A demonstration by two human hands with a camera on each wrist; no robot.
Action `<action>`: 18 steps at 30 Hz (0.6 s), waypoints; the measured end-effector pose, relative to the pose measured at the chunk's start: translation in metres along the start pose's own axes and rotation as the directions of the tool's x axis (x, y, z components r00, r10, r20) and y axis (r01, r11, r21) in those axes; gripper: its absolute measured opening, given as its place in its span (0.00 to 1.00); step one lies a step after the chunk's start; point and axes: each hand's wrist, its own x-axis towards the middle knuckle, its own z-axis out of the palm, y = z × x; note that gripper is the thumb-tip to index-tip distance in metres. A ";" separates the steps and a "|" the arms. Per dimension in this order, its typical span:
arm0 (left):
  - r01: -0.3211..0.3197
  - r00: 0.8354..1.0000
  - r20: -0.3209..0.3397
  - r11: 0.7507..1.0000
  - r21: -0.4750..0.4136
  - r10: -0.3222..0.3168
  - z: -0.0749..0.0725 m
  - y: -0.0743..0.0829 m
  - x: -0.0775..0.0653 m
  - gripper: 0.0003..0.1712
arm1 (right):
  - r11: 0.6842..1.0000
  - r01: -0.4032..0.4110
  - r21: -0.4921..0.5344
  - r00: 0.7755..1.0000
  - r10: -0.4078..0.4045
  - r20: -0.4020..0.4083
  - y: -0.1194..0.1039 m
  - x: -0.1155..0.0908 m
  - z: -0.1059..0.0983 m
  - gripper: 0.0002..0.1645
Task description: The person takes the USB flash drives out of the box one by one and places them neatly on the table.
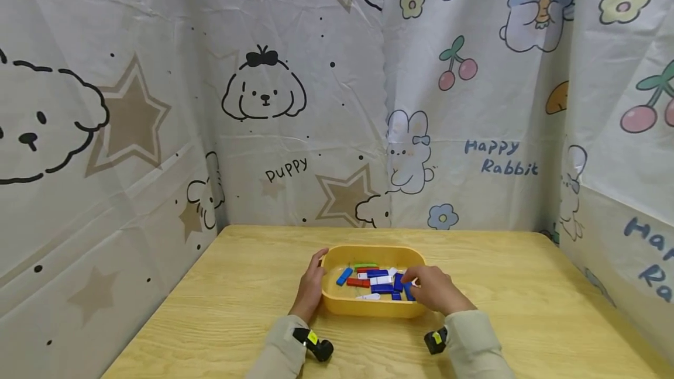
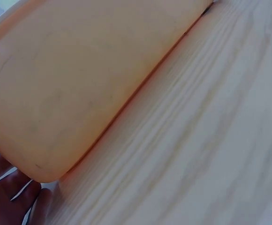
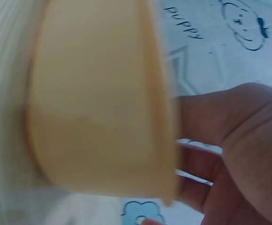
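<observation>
A yellow plastic basin (image 1: 374, 309) stands on the table, holding several small flat sticks that look like USB drives in blue, white, red and green. My left hand (image 1: 309, 288) rests against the basin's left end; in the left wrist view its fingers (image 2: 14, 185) lie along the outer corner. My right hand (image 1: 438, 290) reaches over the right rim, its fingertips down among the dark blue sticks (image 1: 398, 282). In the right wrist view the basin wall (image 3: 98, 108) hides those fingertips, so whether they pinch a stick does not show.
The wooden table (image 1: 526, 285) extends around the basin on all sides. Printed curtains (image 1: 326, 104) hang behind it and at both sides. A black wrist camera (image 1: 318, 347) sits on the left wrist, another camera (image 1: 435, 341) on the right.
</observation>
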 end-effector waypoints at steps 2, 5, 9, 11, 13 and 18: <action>0.012 1.000 0.003 1.000 0.004 -0.012 0.004 0.000 -0.001 0.28 | 0.999 -0.038 0.017 0.999 0.037 0.034 0.005 0.002 0.004 0.14; 0.010 1.000 -0.004 1.000 0.022 -0.010 0.008 0.000 -0.001 0.27 | 0.997 -0.073 0.011 0.995 0.072 0.074 0.009 0.006 0.009 0.16; -0.009 0.999 -0.033 1.000 0.025 0.010 0.009 0.001 0.003 0.27 | 0.996 -0.060 -0.062 0.992 0.066 0.103 0.007 0.017 0.010 0.15; -0.015 0.999 -0.036 0.999 0.028 0.016 0.009 0.001 0.005 0.27 | 0.993 -0.046 -0.112 0.991 0.059 0.118 0.005 0.021 0.010 0.15; -0.015 0.999 -0.035 0.999 0.031 0.016 0.010 0.000 0.005 0.27 | 0.987 -0.037 -0.156 0.989 0.059 0.137 0.004 0.024 0.011 0.15; -0.011 0.999 -0.046 1.000 0.026 0.012 0.010 0.000 0.006 0.27 | 0.981 -0.037 -0.191 0.983 0.070 0.167 0.004 0.032 0.012 0.15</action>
